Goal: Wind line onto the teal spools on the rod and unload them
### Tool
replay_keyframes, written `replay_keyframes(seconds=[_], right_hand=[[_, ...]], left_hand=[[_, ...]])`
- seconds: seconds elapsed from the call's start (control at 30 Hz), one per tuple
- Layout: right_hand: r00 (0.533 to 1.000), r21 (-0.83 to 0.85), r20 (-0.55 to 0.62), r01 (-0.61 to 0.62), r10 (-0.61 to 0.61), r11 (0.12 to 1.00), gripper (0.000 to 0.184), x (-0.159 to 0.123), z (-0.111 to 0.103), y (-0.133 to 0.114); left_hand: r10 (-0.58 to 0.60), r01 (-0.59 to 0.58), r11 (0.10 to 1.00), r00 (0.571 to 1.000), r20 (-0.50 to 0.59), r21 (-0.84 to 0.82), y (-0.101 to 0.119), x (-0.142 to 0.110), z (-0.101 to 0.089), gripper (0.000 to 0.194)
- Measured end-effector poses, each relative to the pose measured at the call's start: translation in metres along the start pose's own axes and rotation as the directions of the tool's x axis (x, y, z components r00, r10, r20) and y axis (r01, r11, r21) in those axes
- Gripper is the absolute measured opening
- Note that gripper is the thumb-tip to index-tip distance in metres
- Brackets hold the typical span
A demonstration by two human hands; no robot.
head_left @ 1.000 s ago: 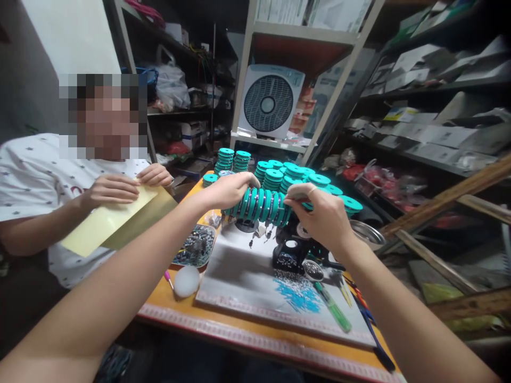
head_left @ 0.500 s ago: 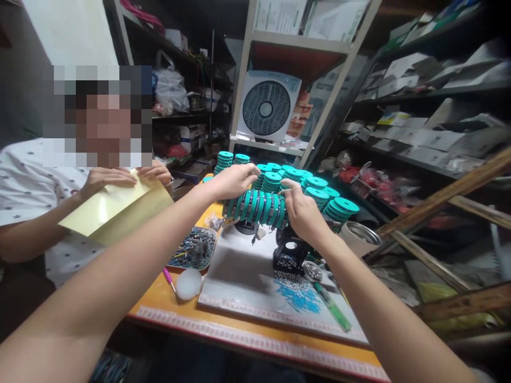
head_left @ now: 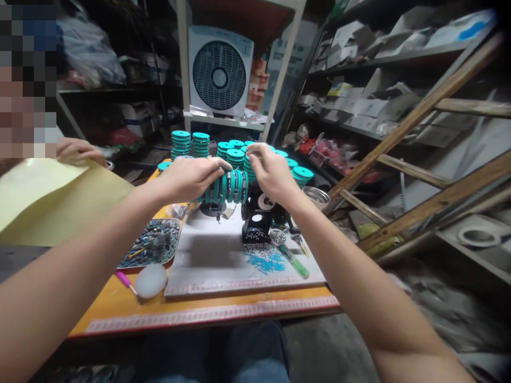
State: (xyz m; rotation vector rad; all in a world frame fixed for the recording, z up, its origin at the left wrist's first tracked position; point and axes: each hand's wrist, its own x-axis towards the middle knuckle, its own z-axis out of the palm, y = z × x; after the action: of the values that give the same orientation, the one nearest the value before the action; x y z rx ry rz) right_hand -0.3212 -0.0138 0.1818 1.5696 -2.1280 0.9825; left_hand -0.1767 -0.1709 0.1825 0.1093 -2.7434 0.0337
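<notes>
A row of teal spools (head_left: 236, 186), wound with dark thread-like material, sits on edge above the board, side by side. My left hand (head_left: 195, 175) lies over its left part, fingers closed against the spools and hiding some of them. Right of the row is my right hand (head_left: 272, 173), thumb and fingers apart and curved beside the stacked teal spools (head_left: 235, 154) behind; nothing shows in its grasp. Under it stands a black device (head_left: 255, 221) with a round opening. Small metal bits and blue slim pieces (head_left: 266, 263) lie in front of it.
A tray of small dark parts (head_left: 154, 244) is at left, with a white round lid (head_left: 150, 281) and a pink-handled tool (head_left: 124, 279). A green-handled tool (head_left: 297, 265) lies on the white board (head_left: 207, 268). A co-worker at left holds yellow sheets (head_left: 59, 197). A wooden ladder (head_left: 411, 125) leans at right.
The view has swung right and down. My left hand has come down onto the spool row. My right hand has come away from the row's right end, leaving a gap.
</notes>
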Motion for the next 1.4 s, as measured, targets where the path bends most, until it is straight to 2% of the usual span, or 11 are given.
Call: replay_keyframes(seconds=[0.03, 0.1, 0.13, 0.2, 0.3, 0.37, 0.5, 0.63, 0.8, 1.4], right_hand=[[0.994, 0.056, -0.100, 0.044, -0.038, 0.997, 0.025, -0.015, -0.010, -0.005], [0.989, 0.051, -0.143, 0.046, -0.038, 0.998, 0.018, -0.052, -0.032, -0.012], [0.996, -0.004, -0.092, 0.002, -0.002, 1.000, 0.017, -0.072, -0.040, -0.013], [0.988, -0.161, 0.105, -0.095, 0.113, 0.982, 0.014, -0.112, -0.048, -0.008], [0.936, -0.251, 0.312, -0.085, 0.164, 0.964, 0.013, -0.154, -0.031, 0.008], [0.911, -0.270, 0.352, -0.123, 0.217, 0.955, 0.014, -0.168, -0.006, 0.018], [0.909, -0.247, 0.332, -0.176, 0.254, 0.953, 0.015, -0.170, 0.037, 0.023], [0.905, -0.250, 0.326, -0.197, 0.274, 0.948, 0.012, -0.161, 0.054, 0.021], [0.906, -0.244, 0.312, -0.213, 0.285, 0.946, 0.011, -0.162, 0.059, 0.018], [0.924, -0.168, 0.257, -0.246, 0.284, 0.954, 0.009, -0.166, 0.061, 0.010]], left_hand=[[-0.007, 0.007, 1.000, 1.000, 0.006, -0.001, 0.000, 0.001, -0.001, 0.040], [-0.035, 0.036, 0.999, 0.999, 0.026, -0.008, 0.000, 0.002, -0.002, 0.039], [-0.053, 0.053, 0.998, 0.998, 0.041, -0.015, -0.001, 0.003, -0.002, 0.039], [-0.094, 0.097, 0.995, 0.992, 0.080, -0.037, -0.004, 0.007, -0.003, 0.039], [-0.103, 0.120, 0.985, 0.986, 0.130, -0.124, -0.012, 0.016, -0.002, 0.037], [-0.046, 0.075, 0.974, 0.990, 0.136, -0.216, -0.019, 0.023, 0.000, 0.036], [0.051, 0.005, 0.949, 0.984, 0.169, -0.314, -0.030, 0.036, 0.003, 0.037], [0.041, 0.027, 0.943, 0.980, 0.197, -0.330, -0.033, 0.040, 0.003, 0.039], [0.003, 0.072, 0.939, 0.976, 0.216, -0.337, -0.030, 0.037, 0.001, 0.037], [-0.005, 0.087, 0.927, 0.976, 0.218, -0.366, -0.032, 0.036, 0.003, 0.039]])
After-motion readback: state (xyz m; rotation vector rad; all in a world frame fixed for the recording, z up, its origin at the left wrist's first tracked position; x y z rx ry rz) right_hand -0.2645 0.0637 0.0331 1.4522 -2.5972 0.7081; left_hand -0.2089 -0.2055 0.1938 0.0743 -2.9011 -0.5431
